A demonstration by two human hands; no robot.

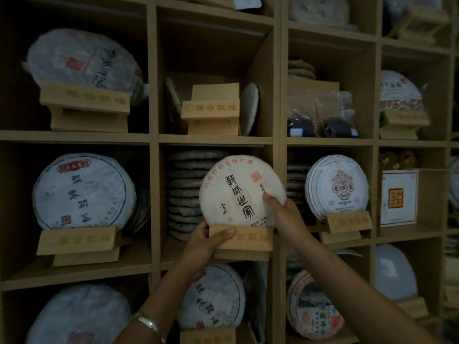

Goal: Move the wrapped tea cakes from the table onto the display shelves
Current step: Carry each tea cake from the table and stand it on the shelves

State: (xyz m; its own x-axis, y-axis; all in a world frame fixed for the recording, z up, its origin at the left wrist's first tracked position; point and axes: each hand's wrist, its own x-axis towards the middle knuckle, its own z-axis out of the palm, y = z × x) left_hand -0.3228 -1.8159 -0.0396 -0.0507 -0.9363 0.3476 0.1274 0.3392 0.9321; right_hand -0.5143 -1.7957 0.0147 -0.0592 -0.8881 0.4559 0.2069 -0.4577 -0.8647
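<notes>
A round tea cake (238, 189) in white paper with black and red characters stands upright on a small wooden stand (242, 242) at the front of the middle cubby of the display shelves (215, 139). My left hand (206, 244) grips the stand's left end, thumb across its front. My right hand (283, 214) holds the cake's lower right edge, thumb on its face. Behind the cake, a stack of unwrapped dark cakes (186, 192) fills the cubby's left side.
Neighbouring cubbies hold other wrapped cakes on stands: one at the left (82, 192), one at the right (336, 187), one above left (79, 63). The cubby above has an empty stand (211, 108). Bagged dark tea (320, 117) and a white box (398, 197) sit further right.
</notes>
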